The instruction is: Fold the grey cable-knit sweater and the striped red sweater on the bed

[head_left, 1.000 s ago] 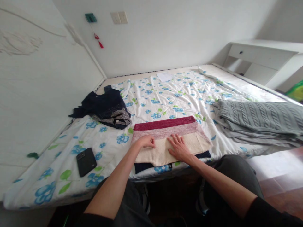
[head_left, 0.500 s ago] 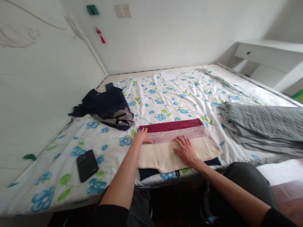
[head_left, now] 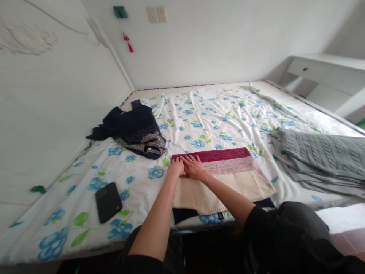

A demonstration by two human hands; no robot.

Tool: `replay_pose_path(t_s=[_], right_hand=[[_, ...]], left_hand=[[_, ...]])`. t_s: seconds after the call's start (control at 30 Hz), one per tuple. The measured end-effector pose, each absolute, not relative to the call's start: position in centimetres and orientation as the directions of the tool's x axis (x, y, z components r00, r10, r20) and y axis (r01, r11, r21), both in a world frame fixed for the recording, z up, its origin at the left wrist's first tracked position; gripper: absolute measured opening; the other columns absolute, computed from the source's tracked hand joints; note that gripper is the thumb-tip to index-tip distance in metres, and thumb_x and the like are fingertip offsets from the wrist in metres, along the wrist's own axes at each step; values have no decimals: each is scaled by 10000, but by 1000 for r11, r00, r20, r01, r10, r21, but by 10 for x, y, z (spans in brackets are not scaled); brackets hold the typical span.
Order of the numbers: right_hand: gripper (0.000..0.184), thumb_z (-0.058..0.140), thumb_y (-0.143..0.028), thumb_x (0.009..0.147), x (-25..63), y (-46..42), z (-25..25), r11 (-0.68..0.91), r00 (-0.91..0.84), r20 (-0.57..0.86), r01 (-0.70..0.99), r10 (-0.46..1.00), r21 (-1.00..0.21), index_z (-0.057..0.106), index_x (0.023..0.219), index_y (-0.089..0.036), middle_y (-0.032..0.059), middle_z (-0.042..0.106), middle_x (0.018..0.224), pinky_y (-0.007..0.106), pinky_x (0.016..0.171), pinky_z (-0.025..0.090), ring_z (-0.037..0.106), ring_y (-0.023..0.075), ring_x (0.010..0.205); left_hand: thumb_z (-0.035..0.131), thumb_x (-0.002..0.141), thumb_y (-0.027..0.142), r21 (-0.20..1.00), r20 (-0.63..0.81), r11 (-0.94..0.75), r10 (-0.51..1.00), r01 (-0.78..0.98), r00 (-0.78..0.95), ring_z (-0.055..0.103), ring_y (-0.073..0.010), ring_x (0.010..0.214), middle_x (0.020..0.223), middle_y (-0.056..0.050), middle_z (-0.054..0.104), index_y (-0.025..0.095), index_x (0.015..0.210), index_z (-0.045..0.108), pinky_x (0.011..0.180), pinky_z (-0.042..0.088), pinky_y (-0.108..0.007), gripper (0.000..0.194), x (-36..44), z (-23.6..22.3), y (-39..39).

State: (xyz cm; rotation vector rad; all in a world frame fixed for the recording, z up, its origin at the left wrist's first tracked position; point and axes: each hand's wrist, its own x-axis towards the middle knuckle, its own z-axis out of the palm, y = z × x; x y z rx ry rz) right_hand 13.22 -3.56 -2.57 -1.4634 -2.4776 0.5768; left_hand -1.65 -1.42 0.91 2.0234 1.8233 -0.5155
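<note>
A folded knit sweater (head_left: 225,179) in dark red, pink and cream lies at the bed's front edge, with a navy knit edge showing beneath it. On its left end rests my left hand (head_left: 177,167), fingers stretched over the red and pink bands. Right beside it, touching or slightly overlapping, my right hand (head_left: 193,166) presses flat with its fingers spread. Neither hand has anything gripped. To the left, a crumpled navy and grey sweater (head_left: 134,127) lies on the bed.
A floral sheet (head_left: 205,129) covers the bed. A black phone (head_left: 108,202) lies front left, a folded grey cable-knit garment (head_left: 322,156) at the right, and a white paper (head_left: 207,93) near the back. White furniture (head_left: 327,78) stands beyond the right side.
My right hand has slid left across the folded sweater, from its middle to beside my left hand. The left hand stays on the left end. The view has shifted slightly.
</note>
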Motion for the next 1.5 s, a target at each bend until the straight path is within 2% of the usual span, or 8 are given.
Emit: replay_pose_path(t_s=[0.17, 0.3, 0.7, 0.87, 1.0, 1.13, 1.33, 1.5], right_hand=[[702, 482, -605, 1193, 173, -35, -40, 481, -525, 14, 769, 851, -422, 427, 1814, -282, 97, 329, 1899, 496, 1415, 224, 314, 301, 1746], [731, 452, -656, 1191, 242, -36, -41, 463, -498, 21, 790, 867, -403, 408, 1828, -298, 106, 329, 1898, 527, 1407, 265, 325, 327, 1745], [636, 425, -498, 1190, 474, -54, -52, 136, -186, -92, 908, 978, -397, 588, 1710, -170, 160, 513, 1792, 499, 1408, 286, 356, 308, 1730], [519, 388, -400, 1187, 454, -30, -60, -79, 86, -7, 876, 996, -476, 777, 1413, -142, 200, 741, 1487, 441, 1291, 413, 653, 308, 1419], [601, 695, -488, 1036, 463, -7, -64, -357, 419, 0, 775, 908, -521, 718, 1495, -102, 259, 732, 1436, 476, 1179, 501, 682, 388, 1339], [591, 900, -492, 850, 497, 3, -65, -360, 340, -154, 711, 928, -604, 817, 1314, -134, 168, 823, 1171, 395, 992, 560, 754, 346, 1105], [465, 783, -610, 921, 520, 5, -58, -329, 202, -262, 509, 944, -795, 874, 1020, -165, 38, 776, 832, 310, 740, 500, 656, 207, 760], [449, 714, -602, 994, 526, 4, -59, -430, 388, -226, 598, 894, -677, 901, 990, -194, 43, 762, 779, 305, 731, 463, 687, 231, 785]], left_hand=[[982, 707, 542, 19, -496, -95, 863, 995, 92, 273, -514, 1746, 1906, -287, 199, 168, 1842, 284, 1371, 340, -563, 1384, -17, 9, -11], [982, 725, 537, 25, -492, -88, 866, 996, 89, 272, -499, 1750, 1905, -284, 191, 172, 1842, 285, 1378, 325, -562, 1366, -17, 11, -10], [1007, 626, 668, 7, -477, -106, 874, 994, 97, 257, -534, 1744, 1891, -309, 210, 157, 1837, 305, 1373, 338, -585, 1490, -14, 10, -5], [985, 680, 635, -33, -496, -109, 865, 994, 78, 262, -511, 1749, 1889, -318, 185, 119, 1844, 267, 1387, 319, -551, 1462, -11, 13, -5], [948, 735, 606, -68, -505, -115, 861, 991, 65, 272, -490, 1752, 1895, -310, 178, 90, 1847, 242, 1393, 311, -524, 1414, -11, 12, -4], [954, 698, 672, -78, -500, -118, 864, 990, 63, 279, -498, 1747, 1902, -293, 180, 132, 1852, 253, 1383, 325, -521, 1454, -12, 9, -2], [930, 747, 604, -100, -508, -118, 860, 988, 52, 262, -472, 1757, 1904, -278, 169, 122, 1855, 240, 1395, 314, -510, 1392, -13, 6, 1], [918, 761, 582, -95, -503, -113, 863, 989, 50, 252, -450, 1762, 1896, -284, 188, 85, 1850, 240, 1399, 320, -488, 1376, -12, 8, 1]])
